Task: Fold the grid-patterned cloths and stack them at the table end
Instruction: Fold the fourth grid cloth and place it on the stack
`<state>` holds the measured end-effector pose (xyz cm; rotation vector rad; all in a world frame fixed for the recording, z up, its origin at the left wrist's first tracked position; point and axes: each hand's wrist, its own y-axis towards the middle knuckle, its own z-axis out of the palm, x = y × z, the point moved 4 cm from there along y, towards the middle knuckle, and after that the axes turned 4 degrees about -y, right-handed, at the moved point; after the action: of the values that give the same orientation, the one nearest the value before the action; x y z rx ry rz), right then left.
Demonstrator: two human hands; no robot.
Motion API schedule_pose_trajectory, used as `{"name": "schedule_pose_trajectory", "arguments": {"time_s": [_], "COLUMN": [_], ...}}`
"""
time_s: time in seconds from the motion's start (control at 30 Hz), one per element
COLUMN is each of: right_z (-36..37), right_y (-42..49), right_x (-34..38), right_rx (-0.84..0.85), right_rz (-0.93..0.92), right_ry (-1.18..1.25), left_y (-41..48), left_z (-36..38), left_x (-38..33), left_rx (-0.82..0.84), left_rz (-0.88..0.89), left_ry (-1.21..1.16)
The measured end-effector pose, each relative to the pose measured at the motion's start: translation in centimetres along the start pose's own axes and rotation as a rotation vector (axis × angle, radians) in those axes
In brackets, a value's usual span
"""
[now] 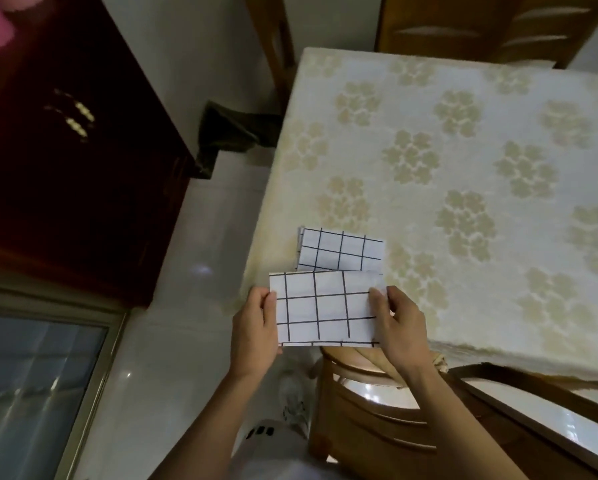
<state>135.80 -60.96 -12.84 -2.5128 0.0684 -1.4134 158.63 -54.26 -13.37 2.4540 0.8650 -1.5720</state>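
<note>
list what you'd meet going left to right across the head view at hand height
dark cabinet → left hand → held grid cloth → right hand

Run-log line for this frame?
left hand: grips folded white black-grid cloth | right hand: grips it too | second folded grid cloth: lies on floral-covered table corner
</note>
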Motion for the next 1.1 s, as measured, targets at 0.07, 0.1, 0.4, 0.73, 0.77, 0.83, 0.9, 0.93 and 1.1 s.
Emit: {"name": "schedule_pose_trajectory", "arguments": {"time_s": [0.07, 0.1, 0.4, 0.73, 0.77, 0.83, 0.9, 0.93, 1.1], "right_z": [-0.2, -0.3, 0.1, 1.0, 1.0, 1.1, 1.0, 0.9, -0.8], "right_y": [1.1, 1.8, 8.3, 10.8, 10.8, 10.7, 10.7, 10.6, 9.0], "right_x": [-0.7, -1.1, -3.9, -5.6, -5.6, -5.6, -5.6, -5.6, -4.4], "right_rx": [-0.033, -0.046, -0.145, -0.175, -0.183, -0.193, -0.202, -0.211, -0.315], "right_rz": [0.013, 0.023, 0.168, 0.231, 0.233, 0.241, 0.239, 0.233, -0.037], "right_ry": [-0.035, -0.056, -0.154, -0.227, -0.225, -0.223, -0.211, -0.203, -0.390], "left_y": [1.6, 2.4, 9.5, 12.4, 12.5, 12.6, 12.7, 12.6, 10.4], "left_z": [1.1, 1.7, 6.0, 8.1, 8.1, 8.0, 7.9, 7.7, 5.8], "left_x": [-0.2, -0.3, -0.7, 0.6, 0.7, 0.9, 1.2, 1.3, -0.2], "left_rx": [0.003, 0.001, 0.015, 0.037, 0.036, 0.037, 0.023, 0.013, -0.017], "left_rz": [0.066, 0.092, 0.098, 0.105, 0.109, 0.110, 0.091, 0.077, 0.269], "left_ry": [0.106, 0.141, 0.184, 0.194, 0.193, 0.189, 0.161, 0.144, 0.350]}}
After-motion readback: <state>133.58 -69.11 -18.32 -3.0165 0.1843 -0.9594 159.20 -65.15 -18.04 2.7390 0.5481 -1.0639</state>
